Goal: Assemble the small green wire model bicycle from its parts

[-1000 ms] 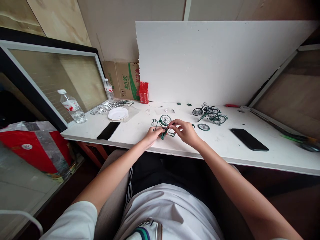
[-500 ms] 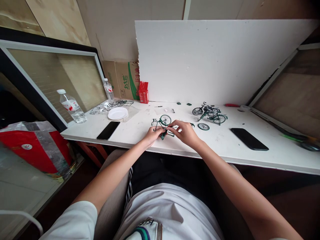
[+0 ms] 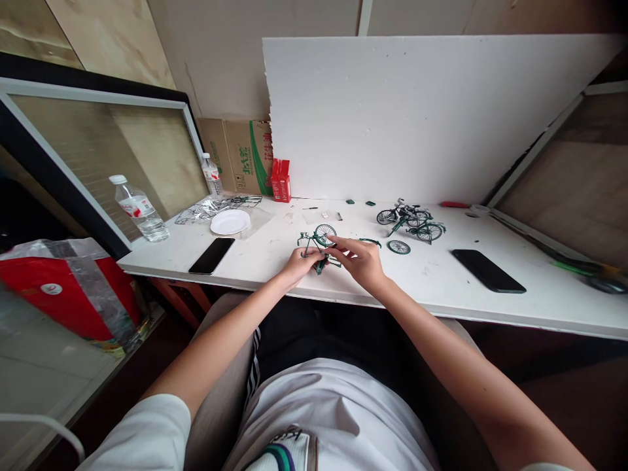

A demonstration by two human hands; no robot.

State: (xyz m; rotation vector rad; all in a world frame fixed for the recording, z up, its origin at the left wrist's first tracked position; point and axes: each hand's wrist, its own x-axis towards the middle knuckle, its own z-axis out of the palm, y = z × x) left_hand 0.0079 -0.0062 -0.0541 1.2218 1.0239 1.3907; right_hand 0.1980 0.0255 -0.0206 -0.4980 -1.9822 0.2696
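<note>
A small dark-green model bicycle point(image 3: 308, 241) with one spoked wheel fitted is held near the table's front edge. My left hand point(image 3: 297, 265) is closed on its frame from the left. From the right, my right hand point(image 3: 360, 260) reaches to the frame, thumb bent at it and index finger stretched toward the wheel. Whether a small part sits between those fingertips I cannot make out. Just beyond the right hand lies a thin curved green piece point(image 3: 373, 241). A loose spoked wheel point(image 3: 399, 246) lies flat farther right.
Assembled model bicycles point(image 3: 417, 222) stand at the back right. A black phone point(image 3: 489, 270) lies right, another phone point(image 3: 212, 256) left. A white plate point(image 3: 230, 222), water bottles point(image 3: 142, 212) and a red box point(image 3: 281, 180) are on the left. A white board point(image 3: 402, 118) stands behind the table point(image 3: 432, 275).
My right index finger has straightened and moved up toward the wheel. The left hand and the model bicycle stay almost in place. The view has shifted slightly.
</note>
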